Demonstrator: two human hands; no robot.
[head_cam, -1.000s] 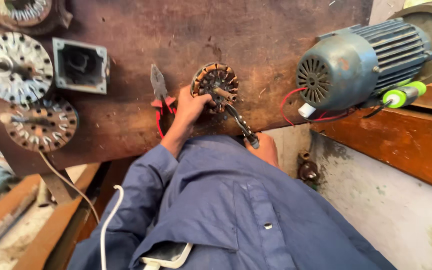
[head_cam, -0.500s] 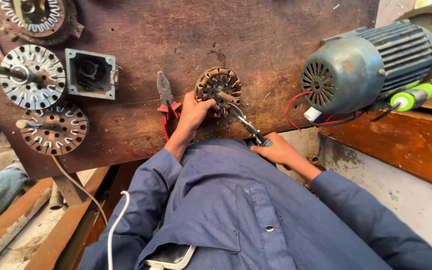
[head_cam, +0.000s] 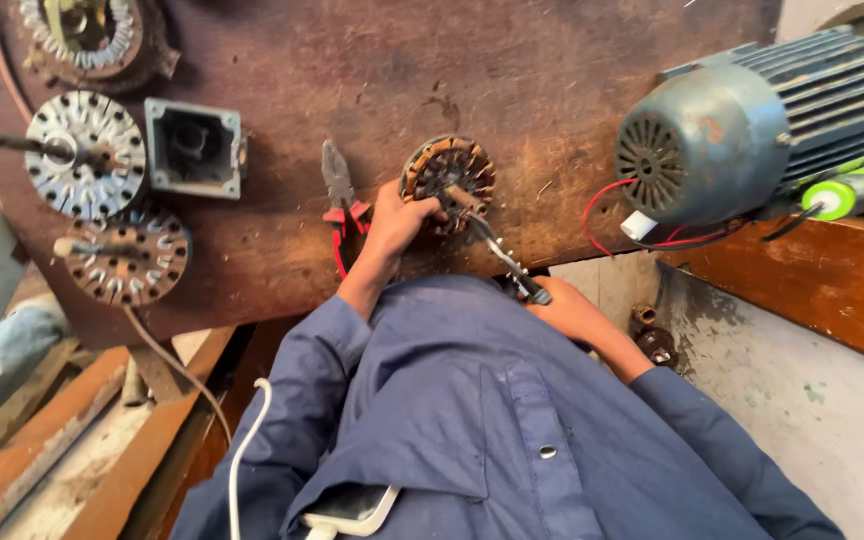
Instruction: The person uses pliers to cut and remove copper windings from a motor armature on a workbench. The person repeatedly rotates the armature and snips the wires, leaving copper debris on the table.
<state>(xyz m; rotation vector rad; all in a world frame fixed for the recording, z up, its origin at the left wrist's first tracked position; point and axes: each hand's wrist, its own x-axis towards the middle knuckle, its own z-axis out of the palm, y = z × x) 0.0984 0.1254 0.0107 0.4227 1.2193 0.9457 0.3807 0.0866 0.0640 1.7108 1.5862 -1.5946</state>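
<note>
stator (head_cam: 449, 175) on bench (head_cam: 572, 90) | left hand (head_cam: 397, 220) grips its lower-left rim | right hand (head_cam: 567, 312) closed on tool (head_cam: 500, 250) | tool slants up-left from right hand into stator core

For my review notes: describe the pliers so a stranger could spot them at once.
Start at the brown wooden workbench and find the left hand on the copper-wound stator. The pliers lie just left of that hand, the only red-handled tool there, jaws pointing away.
</note>
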